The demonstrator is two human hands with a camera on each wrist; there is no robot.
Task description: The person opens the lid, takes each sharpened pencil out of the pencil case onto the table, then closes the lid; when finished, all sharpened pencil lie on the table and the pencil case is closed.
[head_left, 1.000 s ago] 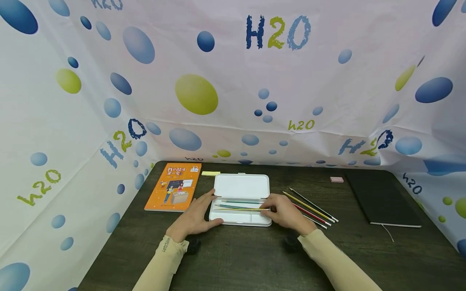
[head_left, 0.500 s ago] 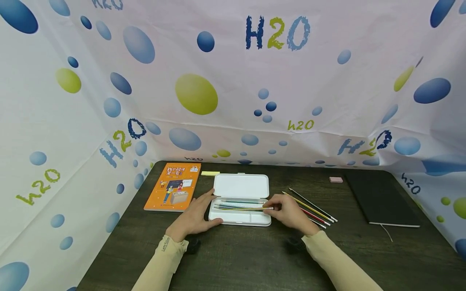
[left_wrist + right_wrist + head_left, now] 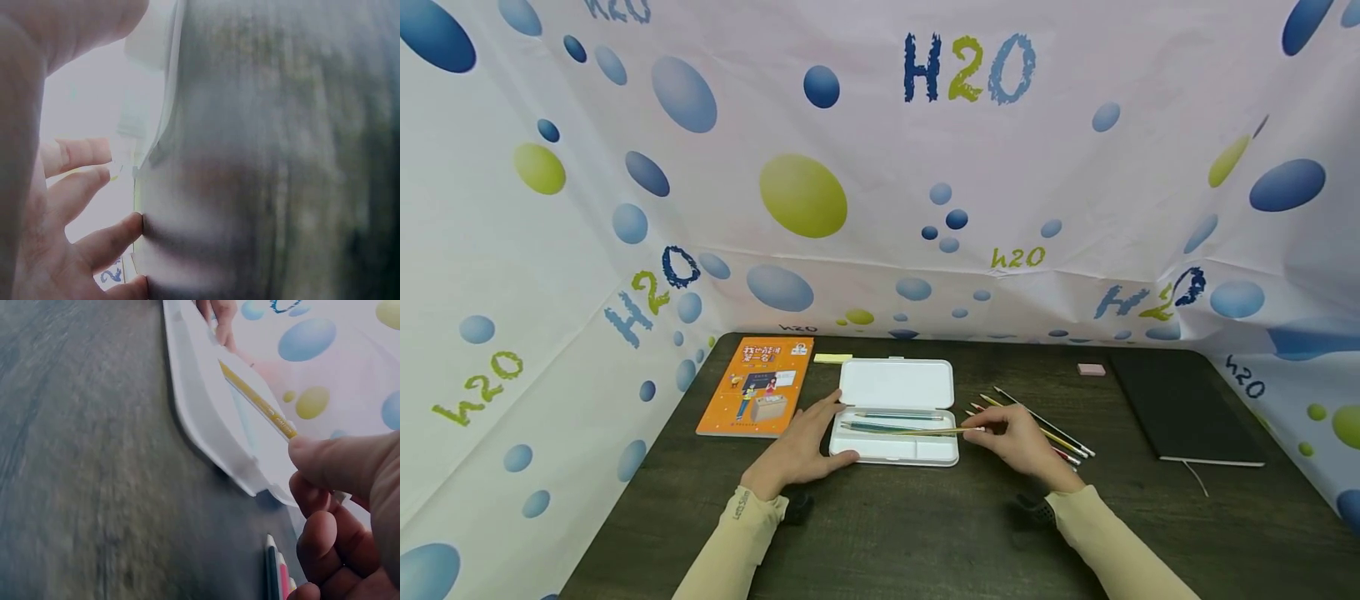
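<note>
A white pencil case (image 3: 925, 451) lies open on the dark table (image 3: 895, 525), its lid (image 3: 897, 383) folded back, with two bluish pencils in the tray. My left hand (image 3: 820, 429) lies flat against the case's left end, thumb along the front rim. My right hand (image 3: 990, 431) pinches a yellow pencil (image 3: 936, 432) by its right end; the pencil slants across the tray and sticks out past the right rim. The right wrist view shows the same yellow pencil (image 3: 255, 402) raised over the case (image 3: 200, 419). In the blurred left wrist view, my fingers (image 3: 81, 187) rest beside the case's edge (image 3: 153, 94).
Several loose pencils (image 3: 1052, 433) lie right of the case, under and beyond my right hand. An orange book (image 3: 758, 385) and a yellow sticky note (image 3: 833, 358) sit back left. A pink eraser (image 3: 1092, 369) and a black notebook (image 3: 1183, 410) are back right. Printed sheets wall in the table.
My right hand has drawn back to the right with the yellow pencil, so the pencil's end now overhangs the case's right rim. The left hand has stayed put.
</note>
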